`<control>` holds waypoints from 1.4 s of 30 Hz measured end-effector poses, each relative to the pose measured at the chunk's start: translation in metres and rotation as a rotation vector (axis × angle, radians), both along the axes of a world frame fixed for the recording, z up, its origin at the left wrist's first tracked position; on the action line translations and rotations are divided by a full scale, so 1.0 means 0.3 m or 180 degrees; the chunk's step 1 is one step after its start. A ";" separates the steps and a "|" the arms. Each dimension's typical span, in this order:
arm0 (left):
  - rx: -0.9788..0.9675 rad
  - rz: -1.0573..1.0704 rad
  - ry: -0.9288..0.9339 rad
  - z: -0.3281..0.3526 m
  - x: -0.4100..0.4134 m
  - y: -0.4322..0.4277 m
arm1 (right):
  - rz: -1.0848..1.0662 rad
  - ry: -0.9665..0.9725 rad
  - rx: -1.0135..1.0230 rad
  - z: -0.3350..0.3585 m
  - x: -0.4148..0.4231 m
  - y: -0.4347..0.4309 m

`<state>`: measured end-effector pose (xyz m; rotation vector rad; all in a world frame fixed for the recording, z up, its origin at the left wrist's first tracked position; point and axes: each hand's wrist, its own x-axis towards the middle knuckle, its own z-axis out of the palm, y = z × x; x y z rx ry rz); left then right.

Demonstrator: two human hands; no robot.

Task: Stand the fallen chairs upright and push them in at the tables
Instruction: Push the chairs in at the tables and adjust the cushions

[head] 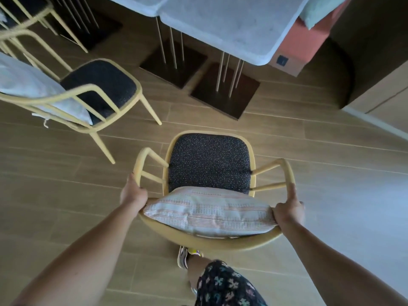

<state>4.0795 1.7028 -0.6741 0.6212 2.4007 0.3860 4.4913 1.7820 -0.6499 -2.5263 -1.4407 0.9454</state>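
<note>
Wood-look plank floor [287, 138], dim room, grey stone-look table [231, 25] at top centre on thin metal legs with dark square base plates. Your left hand [133, 194] has its fingers wrapped closed round the left arm rail of the yellow chair [198, 240]; your right hand [288, 212] is clamped on the right arm rail, one finger [292, 191] laid straight along the rail. Chair is upright, directly in front of you, seat facing the table, well short of the table edge with bare floor between. Dark speckled seat pad [209, 161]; striped pillow [209, 212] propped on the seat against the back rail, between your hands. Second yellow chair [92, 89] stands upright at left, near the table's left side, not tucked in, pale cushion [28, 85] on it. More chair frames at the top left corner, blurred. Orange bench [309, 34] beyond the table's right edge. Your shoe [183, 257] and patterned shorts [225, 286] show below the chair back.
</note>
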 end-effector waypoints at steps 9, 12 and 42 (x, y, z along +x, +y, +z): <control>-0.0092 -0.0286 0.0046 -0.008 -0.471 0.199 | -0.0250 0.0158 0.0016 -0.018 -0.427 0.074; -0.0096 -0.0432 0.0059 -0.001 -0.599 0.274 | -0.0363 0.0144 -0.0013 -0.015 -0.548 0.077; 0.0480 -0.6081 0.1436 0.010 -0.792 0.291 | 0.2584 -0.0875 0.0481 -0.006 -1.398 -0.189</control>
